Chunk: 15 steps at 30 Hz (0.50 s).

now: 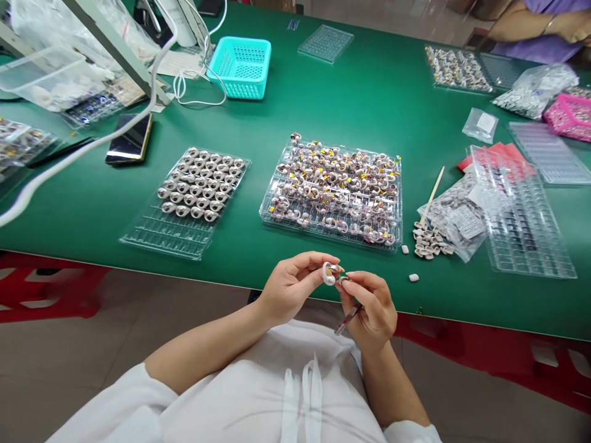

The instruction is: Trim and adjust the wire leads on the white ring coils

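Just over the near table edge, my left hand (293, 286) pinches a small white C-shaped earpiece shell (328, 275) between thumb and fingertips. Close against it is my right hand (373, 306), whose fingers are closed on tweezers (349, 319) lying across the palm. A tiny dark part may sit at the right fingertips, but it is too small to make out. Beyond the hands stands a stack of clear trays (323, 239) full of similar shells with yellow and reddish bits. To its left, a clear tray (161, 231) holds rows of white shells.
On the right lie a pile of small white caps (429, 242), a wooden stick (434, 191), a plastic bag of caps (455, 209) and clear trays (545, 246). A turquoise basket (244, 80), a phone (130, 140) and a white cable (92, 144) are at left. A co-worker's arm (526, 26) shows far right.
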Each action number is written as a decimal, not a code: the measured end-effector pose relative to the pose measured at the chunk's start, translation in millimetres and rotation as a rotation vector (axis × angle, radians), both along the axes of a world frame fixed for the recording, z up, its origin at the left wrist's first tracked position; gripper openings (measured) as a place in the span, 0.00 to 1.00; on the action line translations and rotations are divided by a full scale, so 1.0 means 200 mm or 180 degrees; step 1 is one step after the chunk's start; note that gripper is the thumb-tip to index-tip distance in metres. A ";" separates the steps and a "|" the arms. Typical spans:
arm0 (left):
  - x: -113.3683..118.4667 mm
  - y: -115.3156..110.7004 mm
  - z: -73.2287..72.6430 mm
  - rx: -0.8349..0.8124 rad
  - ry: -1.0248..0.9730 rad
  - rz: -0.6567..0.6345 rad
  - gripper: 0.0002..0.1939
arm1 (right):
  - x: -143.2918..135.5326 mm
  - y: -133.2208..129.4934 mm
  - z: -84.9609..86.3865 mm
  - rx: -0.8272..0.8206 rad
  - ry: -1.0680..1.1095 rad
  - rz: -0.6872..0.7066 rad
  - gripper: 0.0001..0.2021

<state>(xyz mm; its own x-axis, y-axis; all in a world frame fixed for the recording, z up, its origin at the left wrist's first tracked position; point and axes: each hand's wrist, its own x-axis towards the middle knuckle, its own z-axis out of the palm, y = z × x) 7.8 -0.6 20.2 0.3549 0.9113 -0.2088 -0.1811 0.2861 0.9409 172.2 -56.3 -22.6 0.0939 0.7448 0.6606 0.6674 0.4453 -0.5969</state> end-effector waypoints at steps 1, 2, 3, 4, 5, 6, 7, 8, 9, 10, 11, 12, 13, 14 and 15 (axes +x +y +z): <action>0.00 0.00 0.00 0.0007 -0.0026 0.0000 0.14 | 0.00 0.00 0.00 0.0006 -0.0028 0.0007 0.15; 0.00 0.00 0.00 0.0016 -0.0048 -0.0001 0.13 | 0.00 0.00 0.00 0.0008 -0.0053 0.0014 0.15; 0.00 0.00 0.01 0.0029 -0.0064 0.0000 0.13 | 0.00 0.00 0.00 0.0010 -0.0070 0.0024 0.15; 0.00 0.00 0.01 0.0046 -0.0068 0.0007 0.12 | 0.00 0.01 0.01 0.0005 -0.0072 0.0047 0.16; 0.01 0.00 0.01 0.0075 -0.0063 0.0014 0.12 | 0.00 0.01 0.01 0.0003 -0.0059 0.0086 0.16; 0.01 -0.01 0.01 0.0114 -0.0047 0.0024 0.12 | 0.00 0.01 0.02 -0.0002 -0.0044 0.0135 0.17; 0.01 -0.01 0.01 0.0163 -0.0027 0.0034 0.12 | 0.00 0.01 0.02 -0.0006 -0.0034 0.0188 0.18; 0.00 -0.01 0.01 0.0213 -0.0006 0.0044 0.12 | 0.00 0.02 0.02 -0.0016 -0.0030 0.0229 0.19; 0.00 -0.01 0.01 0.0256 0.0007 0.0047 0.12 | -0.01 0.02 0.02 -0.0025 -0.0028 0.0251 0.19; 0.00 -0.01 0.01 0.0284 0.0010 0.0042 0.11 | -0.01 0.02 0.03 -0.0040 -0.0030 0.0258 0.19; 0.00 -0.02 0.02 0.0294 0.0000 0.0035 0.11 | -0.01 0.02 0.03 -0.0051 -0.0030 0.0250 0.18; 0.00 -0.02 0.02 0.0285 -0.0016 0.0026 0.11 | -0.01 0.02 0.03 -0.0065 -0.0020 0.0240 0.18; -0.01 -0.02 0.02 0.0263 -0.0039 0.0016 0.11 | -0.01 0.02 0.03 -0.0073 0.0002 0.0233 0.18; -0.01 -0.02 0.02 0.0238 -0.0067 0.0008 0.11 | -0.02 0.02 0.03 -0.0080 0.0039 0.0229 0.18; -0.01 -0.02 0.02 0.0214 -0.0099 0.0003 0.10 | -0.02 0.01 0.03 -0.0097 0.0095 0.0229 0.18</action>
